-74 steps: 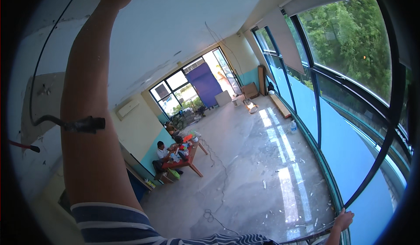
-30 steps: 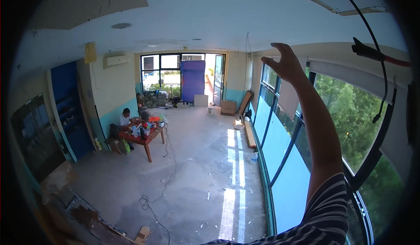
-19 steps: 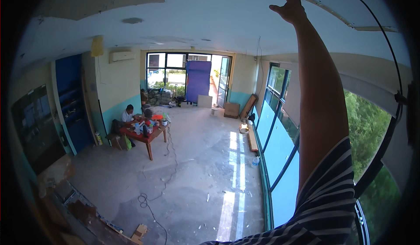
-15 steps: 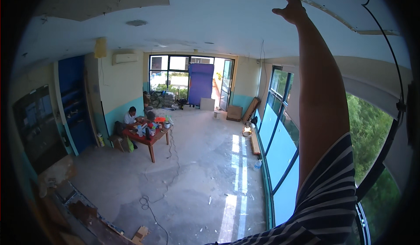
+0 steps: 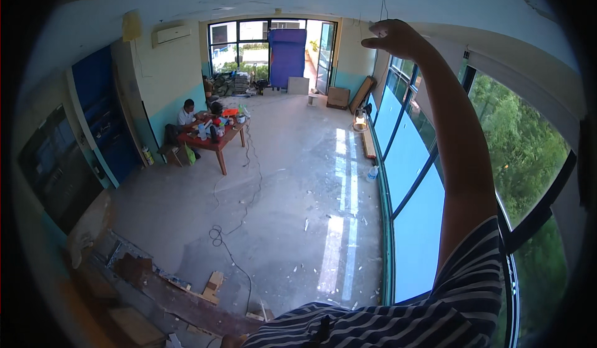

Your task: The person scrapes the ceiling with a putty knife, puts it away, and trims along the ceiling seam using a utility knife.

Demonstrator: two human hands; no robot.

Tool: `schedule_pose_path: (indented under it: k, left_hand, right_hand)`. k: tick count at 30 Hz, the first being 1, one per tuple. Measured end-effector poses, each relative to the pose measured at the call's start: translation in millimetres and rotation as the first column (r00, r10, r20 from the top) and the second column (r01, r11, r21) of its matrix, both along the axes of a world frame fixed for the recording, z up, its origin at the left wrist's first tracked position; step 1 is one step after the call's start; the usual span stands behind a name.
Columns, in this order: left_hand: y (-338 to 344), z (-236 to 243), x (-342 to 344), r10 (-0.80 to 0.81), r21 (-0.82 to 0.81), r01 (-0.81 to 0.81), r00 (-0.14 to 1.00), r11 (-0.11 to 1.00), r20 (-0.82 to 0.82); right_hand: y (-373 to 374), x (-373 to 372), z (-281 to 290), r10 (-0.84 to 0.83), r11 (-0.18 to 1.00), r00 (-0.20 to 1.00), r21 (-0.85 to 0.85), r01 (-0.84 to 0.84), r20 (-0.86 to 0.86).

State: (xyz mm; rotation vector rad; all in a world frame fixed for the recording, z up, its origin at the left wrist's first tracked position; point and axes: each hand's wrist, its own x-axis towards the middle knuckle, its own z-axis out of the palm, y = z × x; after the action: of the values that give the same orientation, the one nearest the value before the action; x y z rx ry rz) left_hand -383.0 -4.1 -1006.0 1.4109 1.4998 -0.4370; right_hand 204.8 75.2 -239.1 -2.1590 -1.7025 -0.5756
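My right arm (image 5: 463, 143), in a dark striped sleeve, reaches up along the window side. Below the ceiling (image 5: 298, 3), my right hand (image 5: 396, 39) is raised with its fingers bent and the thumb apart from them. A gap shows between thumb and fingers, and I make out nothing held there. Thin wires (image 5: 383, 6) hang from the ceiling just beyond the hand in the picture. No left hand can be made out. A small brownish shape (image 5: 232, 342) at the lower edge, beside my striped shirt, is too cut off to identify.
A person (image 5: 186, 117) sits at a cluttered red-topped table (image 5: 219, 151). A cable (image 5: 239, 227) snakes over the floor, where scraps and a bottle (image 5: 372, 173) lie. Planks and debris (image 5: 140, 276) fill the lower left. Windows (image 5: 410, 155) line the right, near a lit lamp (image 5: 360, 121).
My right hand has come down and left from the ceiling edge strip it was touching. The view has tilted downward, showing more floor and my shirt.
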Motion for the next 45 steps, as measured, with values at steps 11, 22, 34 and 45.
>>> schedule_pose_path:
  k: [11, 22, 34, 45]
  left_hand:
    - [62, 21, 53, -0.035, 0.357, -0.079, 0.953, 0.931, 0.3]
    - [211, 474, 204, -0.648, 0.994, -0.07, 0.754, 0.086, 0.109]
    - [94, 874, 309, -0.377, 0.517, -0.209, 0.893, -0.83, -0.246]
    - [35, 990, 420, -0.029, 0.259, 0.035, 0.97, -0.965, -0.239]
  right_hand:
    - [-156, 32, -448, -0.309, 0.937, 0.699, -0.331, 0.11, -0.645]
    - [-523, 29, -688, -0.992, 0.091, -0.028, -0.831, 0.549, -0.127]
    - [-523, 3, -637, -0.999, -0.003, 0.026, -0.633, 0.774, 0.036]
    - [-518, -15, -597, -0.999, -0.015, -0.031, -0.589, 0.808, -0.017]
